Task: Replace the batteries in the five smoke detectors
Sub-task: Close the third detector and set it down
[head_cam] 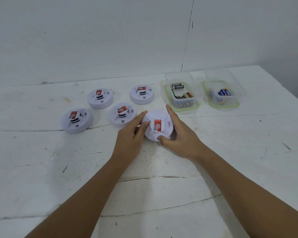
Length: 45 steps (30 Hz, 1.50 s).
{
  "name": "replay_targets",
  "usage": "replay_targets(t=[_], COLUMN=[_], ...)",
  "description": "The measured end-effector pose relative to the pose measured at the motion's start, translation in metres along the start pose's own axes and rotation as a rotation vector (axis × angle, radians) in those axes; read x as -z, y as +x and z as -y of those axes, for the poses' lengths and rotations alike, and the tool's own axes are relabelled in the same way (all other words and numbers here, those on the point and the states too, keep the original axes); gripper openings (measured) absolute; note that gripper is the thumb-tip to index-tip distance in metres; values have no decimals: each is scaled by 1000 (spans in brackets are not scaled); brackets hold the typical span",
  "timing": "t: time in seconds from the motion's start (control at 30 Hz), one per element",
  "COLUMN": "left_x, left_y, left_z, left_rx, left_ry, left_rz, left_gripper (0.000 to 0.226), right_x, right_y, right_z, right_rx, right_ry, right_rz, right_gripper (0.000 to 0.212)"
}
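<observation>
A big white table (162, 194) fills the lower part of the view. Its top is scuffed, with dark cracks running across it and small brown and grey marks. Right behind the table stands a plain white wall (93, 40). A thin dark line (187, 36) runs down the wall to the table's back edge. The light is soft and even.

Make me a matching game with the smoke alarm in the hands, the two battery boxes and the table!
Things:
1. held smoke detector
2. left box
3. right box
4. table

Descriptions:
A. holds blue batteries
B. white, cracked and scuffed
C. holds black Eveready batteries
D. between left hand and right hand

Pairs: 1-D, 2-C, 3-A, 4-B
</observation>
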<state>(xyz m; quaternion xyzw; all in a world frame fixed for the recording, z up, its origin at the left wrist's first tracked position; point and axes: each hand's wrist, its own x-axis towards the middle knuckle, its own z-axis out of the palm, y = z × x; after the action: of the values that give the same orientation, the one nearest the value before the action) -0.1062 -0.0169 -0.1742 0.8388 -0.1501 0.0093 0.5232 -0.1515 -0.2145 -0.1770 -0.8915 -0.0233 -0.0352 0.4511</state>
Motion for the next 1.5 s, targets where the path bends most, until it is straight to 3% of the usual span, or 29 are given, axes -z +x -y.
replay_targets(t=[1.5], left_x=[0], left_y=[-1], left_z=[0], left_rx=[10], left_ry=[-10], left_rz=[-5], left_gripper=[41], right_x=[0], right_y=[-2], right_z=[1], right_rx=[11], right_ry=[-24], right_rz=[10], right_gripper=[103])
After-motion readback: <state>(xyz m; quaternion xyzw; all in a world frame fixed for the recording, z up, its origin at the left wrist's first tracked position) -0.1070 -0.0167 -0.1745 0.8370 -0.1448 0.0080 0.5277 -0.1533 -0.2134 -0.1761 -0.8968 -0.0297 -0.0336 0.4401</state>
